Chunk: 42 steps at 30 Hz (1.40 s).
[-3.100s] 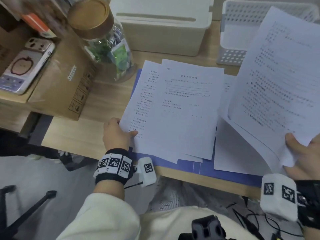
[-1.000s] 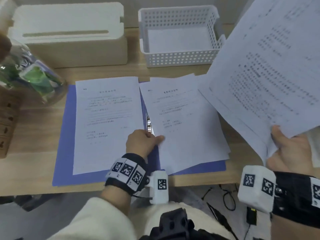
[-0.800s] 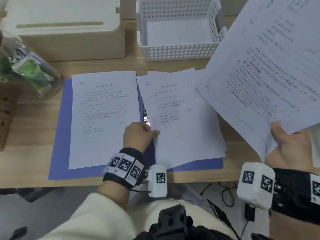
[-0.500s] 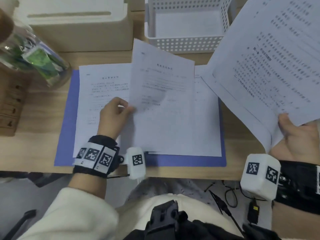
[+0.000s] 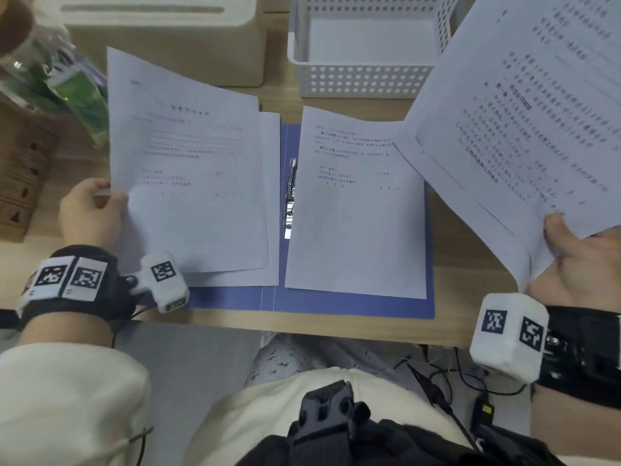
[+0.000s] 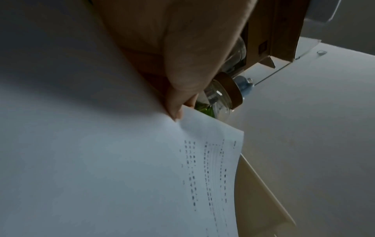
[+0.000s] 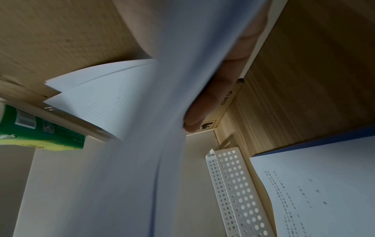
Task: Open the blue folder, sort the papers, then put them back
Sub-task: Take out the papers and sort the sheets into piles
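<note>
The blue folder lies open on the pale wooden worktop, between the two hands. The left hand pinches the edge of a printed sheet lifted over the folder's left half. The right hand grips a raised sheaf of papers. Beyond the hands stand a white perforated basket, a cream box and a glass jar.

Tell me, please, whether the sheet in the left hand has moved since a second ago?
Yes. The sheet, pinched by the left hand, has crossed from the right of the folder's metal clip to its left, over the left-hand page.
</note>
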### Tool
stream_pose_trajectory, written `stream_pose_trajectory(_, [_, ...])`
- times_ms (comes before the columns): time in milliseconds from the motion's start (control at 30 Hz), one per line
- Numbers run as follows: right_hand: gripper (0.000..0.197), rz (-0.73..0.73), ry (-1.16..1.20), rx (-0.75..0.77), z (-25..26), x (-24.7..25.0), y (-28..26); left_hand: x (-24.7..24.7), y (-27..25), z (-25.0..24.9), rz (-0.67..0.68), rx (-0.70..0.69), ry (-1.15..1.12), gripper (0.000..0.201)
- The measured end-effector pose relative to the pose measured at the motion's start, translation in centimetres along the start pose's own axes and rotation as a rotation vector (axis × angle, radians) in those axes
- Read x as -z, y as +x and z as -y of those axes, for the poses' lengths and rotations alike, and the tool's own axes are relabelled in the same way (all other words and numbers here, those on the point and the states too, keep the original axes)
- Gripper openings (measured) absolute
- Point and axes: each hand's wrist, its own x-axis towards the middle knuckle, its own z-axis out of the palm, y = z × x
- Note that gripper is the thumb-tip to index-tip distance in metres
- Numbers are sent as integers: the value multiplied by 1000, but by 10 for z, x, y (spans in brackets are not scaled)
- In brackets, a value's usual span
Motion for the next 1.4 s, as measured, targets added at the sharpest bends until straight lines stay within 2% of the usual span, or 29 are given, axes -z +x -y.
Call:
stream_pose_trajectory(33, [64, 31, -86, 54, 1, -2, -5, -3, -3, -4, -3, -9, 6, 32])
stream_pose_trajectory(100, [85, -60, -220, 158, 2, -20, -12, -9, -7, -12, -25, -18, 24, 34])
stream_pose_trajectory(200, [93, -91, -256, 154, -2, -26, -13, -18, -20, -31, -106, -74, 113, 49])
stream_pose_trajectory(267, [93, -135, -289, 157, -2, -24, -12, -30, -42, -53, -126, -229, 215, 48])
stream_pose_trajectory(300, [91, -139, -283, 152, -3, -24, -11, -39, -56, -65, -52, -282, 198, 42])
stream_pose_trajectory(367, [82, -161, -282, 139, -8, -25, -9, -64, -87, -87, 262, -248, 157, 30])
stream_pose_trajectory(433, [61, -179, -294, 127, -13, -19, -4, -87, -111, -102, 598, -134, 333, 50])
stream_pose_trajectory(467, [52, -190, -300, 116, -16, -17, -2, -95, -119, -105, 673, -81, 425, 59])
stream_pose_trajectory(500, [47, -190, -308, 107, -19, -16, -1, -101, -123, -107, 681, -59, 484, 61])
stream_pose_trajectory(600, [46, -186, -308, 75, -26, -16, 1, -109, -127, -107, 624, -88, 539, 51])
stream_pose_trajectory(700, [43, -159, -283, 10, -34, -21, 3, -113, -128, -103, 649, -79, 374, 39])
stream_pose_trajectory(833, [30, -115, -303, -124, -56, -30, 8, -117, -120, -85, 687, 11, -37, 26])
stream_pose_trajectory(867, [32, -91, -307, -172, -62, -30, 9, -114, -117, -81, 716, 33, -125, 19])
stream_pose_trajectory(933, [77, -63, -396, -289, -76, -23, 8, -104, -117, -79, 789, 134, -292, 10])
stream_pose_trajectory(967, [91, -80, -465, -341, -84, -20, 7, -99, -117, -79, 822, 201, -377, 15])
stream_pose_trajectory(1000, [87, -78, -532, -362, -92, -16, 7, -93, -118, -80, 861, 272, -468, 24])
stream_pose_trajectory(1067, [39, -80, -594, -367, -102, -19, 5, -86, -121, -83, 975, 361, -602, 30])
stream_pose_trajectory(1100, [22, -106, -633, -357, -105, -22, 5, -87, -122, -85, 1018, 301, -576, 25])
stream_pose_trajectory(1133, [20, -113, -645, -355, -107, -22, 5, -86, -124, -88, 1036, 191, -503, 17])
stream_pose_trajectory(1167, [23, -100, -639, -365, -109, -24, 6, -87, -124, -87, 1011, 58, -414, 20])
stream_pose_trajectory(1233, [55, -58, -646, -388, -107, -27, 6, -88, -125, -88, 916, -97, -311, 40])
stream_pose_trajectory(1300, [76, -41, -642, -381, -105, -31, 5, -87, -122, -87, 835, -176, -341, 43])
stream_pose_trajectory(1400, [100, -15, -523, -317, -103, -39, 4, -70, -112, -85, 871, -219, -494, 46])
